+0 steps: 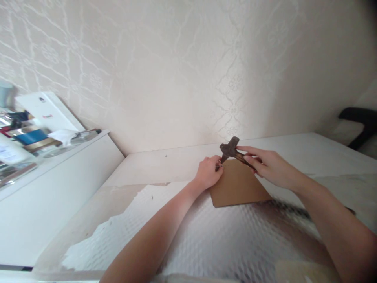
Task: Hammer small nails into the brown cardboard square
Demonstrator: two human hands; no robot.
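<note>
A hammer (229, 149) with a dark, worn metal head and a short-looking wooden handle is tilted above a piece of brown cardboard (240, 184). My right hand (269, 167) is closed around the handle, close beneath the head. At the cardboard's left far edge rests my left hand (209, 171), its fingers curled together. Small dark bits show at those fingertips, too small to name. The hammer head's pointed end hangs right beside the left fingers; whether it touches anything there I cannot tell.
Under the cardboard lies a silvery textured sheet (206, 239) on a white surface (147, 167) that meets the patterned wall (176, 78). A white cabinet (67, 188) at left carries a white box (51, 112) and clutter. A black curved object (361, 118) stands at right.
</note>
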